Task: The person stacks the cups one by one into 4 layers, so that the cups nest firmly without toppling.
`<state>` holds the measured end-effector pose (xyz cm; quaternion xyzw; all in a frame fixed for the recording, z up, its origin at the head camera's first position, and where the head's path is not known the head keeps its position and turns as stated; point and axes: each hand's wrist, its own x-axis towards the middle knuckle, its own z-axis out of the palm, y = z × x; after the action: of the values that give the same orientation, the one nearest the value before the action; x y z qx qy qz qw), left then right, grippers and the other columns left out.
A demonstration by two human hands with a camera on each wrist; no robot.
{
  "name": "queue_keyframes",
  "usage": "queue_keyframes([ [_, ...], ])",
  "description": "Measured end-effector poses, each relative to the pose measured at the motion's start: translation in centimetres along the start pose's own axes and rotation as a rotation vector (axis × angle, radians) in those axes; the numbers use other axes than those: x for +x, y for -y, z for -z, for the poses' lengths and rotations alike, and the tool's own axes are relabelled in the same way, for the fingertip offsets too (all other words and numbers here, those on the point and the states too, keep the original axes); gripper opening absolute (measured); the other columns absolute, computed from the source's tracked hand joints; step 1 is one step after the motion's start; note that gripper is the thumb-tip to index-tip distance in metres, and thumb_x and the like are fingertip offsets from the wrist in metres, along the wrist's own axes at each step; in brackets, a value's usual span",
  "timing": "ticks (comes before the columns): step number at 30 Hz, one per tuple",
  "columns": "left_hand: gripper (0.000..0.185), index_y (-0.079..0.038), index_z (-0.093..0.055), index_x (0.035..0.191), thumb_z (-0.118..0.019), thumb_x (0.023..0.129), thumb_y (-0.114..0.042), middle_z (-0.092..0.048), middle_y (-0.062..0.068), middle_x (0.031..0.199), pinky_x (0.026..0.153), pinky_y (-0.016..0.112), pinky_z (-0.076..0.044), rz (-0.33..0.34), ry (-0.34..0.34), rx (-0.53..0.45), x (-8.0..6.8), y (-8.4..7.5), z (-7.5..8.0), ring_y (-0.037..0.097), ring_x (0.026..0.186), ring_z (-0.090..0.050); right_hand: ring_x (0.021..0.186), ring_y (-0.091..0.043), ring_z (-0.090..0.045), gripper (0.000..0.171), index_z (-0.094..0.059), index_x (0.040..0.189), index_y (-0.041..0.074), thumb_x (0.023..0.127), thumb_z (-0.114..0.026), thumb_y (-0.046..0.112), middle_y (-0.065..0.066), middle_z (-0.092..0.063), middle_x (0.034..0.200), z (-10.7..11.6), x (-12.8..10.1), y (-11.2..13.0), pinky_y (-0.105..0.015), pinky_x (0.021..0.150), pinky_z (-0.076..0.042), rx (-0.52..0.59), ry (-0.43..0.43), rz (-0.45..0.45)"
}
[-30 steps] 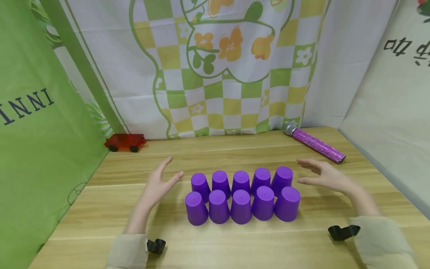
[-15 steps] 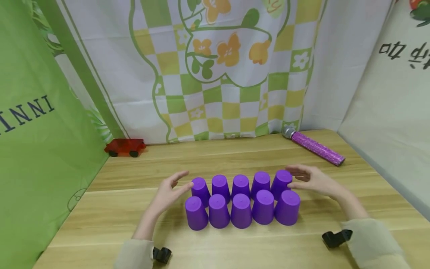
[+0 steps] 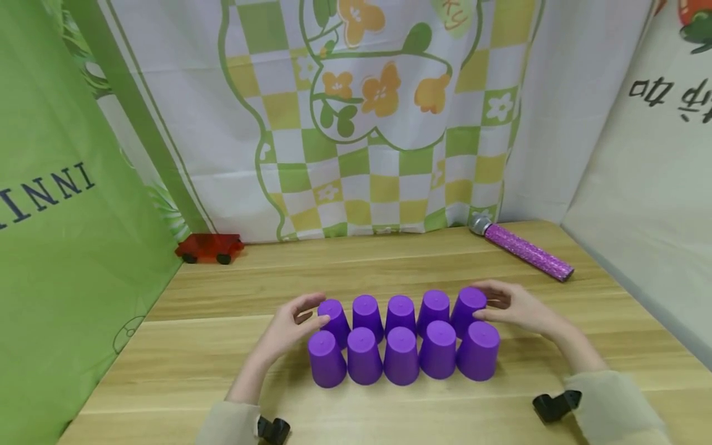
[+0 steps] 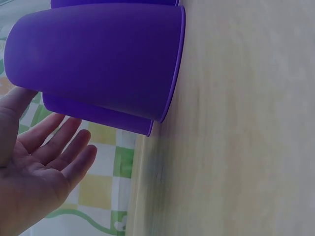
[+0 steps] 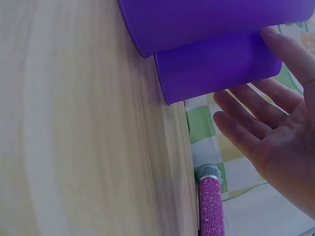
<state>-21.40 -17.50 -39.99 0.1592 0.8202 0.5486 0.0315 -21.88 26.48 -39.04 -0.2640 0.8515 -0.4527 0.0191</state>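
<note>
Several purple cups stand upside down in two rows on the wooden table. At the left end of the back row is one purple cup (image 3: 334, 316); my left hand (image 3: 295, 324) reaches round it, thumb before it and fingers behind. In the left wrist view this hand's fingers (image 4: 64, 147) are spread and relaxed, with a front cup (image 4: 98, 59) hiding the thumb tip. Round the right-end back cup (image 3: 470, 303) lies my right hand (image 3: 512, 303). Its thumb (image 5: 290, 51) meets the cup's side in the right wrist view, while the fairly straight fingertips are right at the cup's edge.
A red toy car (image 3: 209, 248) stands at the back left of the table (image 3: 356, 266). The glittery pink microphone (image 3: 525, 252) lies at the back right. Patterned cloth (image 3: 384, 185) hangs behind, with a green cloth (image 3: 50, 278) on the left and a white one on the right.
Both hands have moved inward from beside the cups to the ends of the back row, thumbs and fingers now round the end cups. The cups keep their arrangement; the head view shifted slightly.
</note>
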Motion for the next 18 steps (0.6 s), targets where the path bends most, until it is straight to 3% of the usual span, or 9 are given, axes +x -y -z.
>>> queue_keyframes([
  [6,0.051,0.000,-0.052,0.129,-0.071,0.084,-0.016,-0.058,0.019,0.127,0.107,0.044,-0.041,0.002,0.040,-0.038,0.03,0.11,-0.30,0.033,0.123,-0.052,0.099,0.008,-0.056,0.047,-0.053,0.125,-0.003,0.085,-0.070,0.014,-0.021,-0.061,0.115,-0.10,0.07,0.21,-0.019,0.086,-0.053,0.007,0.006,-0.041],
  [18,0.052,0.000,-0.054,0.126,-0.074,0.081,-0.016,-0.061,0.021,0.121,0.100,0.038,-0.049,-0.026,0.038,-0.058,0.18,0.53,-0.76,0.036,0.116,-0.057,0.099,0.008,-0.056,0.046,-0.054,0.123,-0.002,0.084,-0.070,0.016,-0.019,-0.061,0.116,-0.46,0.17,-0.24,-0.016,0.086,-0.052,0.032,-0.003,-0.072],
])
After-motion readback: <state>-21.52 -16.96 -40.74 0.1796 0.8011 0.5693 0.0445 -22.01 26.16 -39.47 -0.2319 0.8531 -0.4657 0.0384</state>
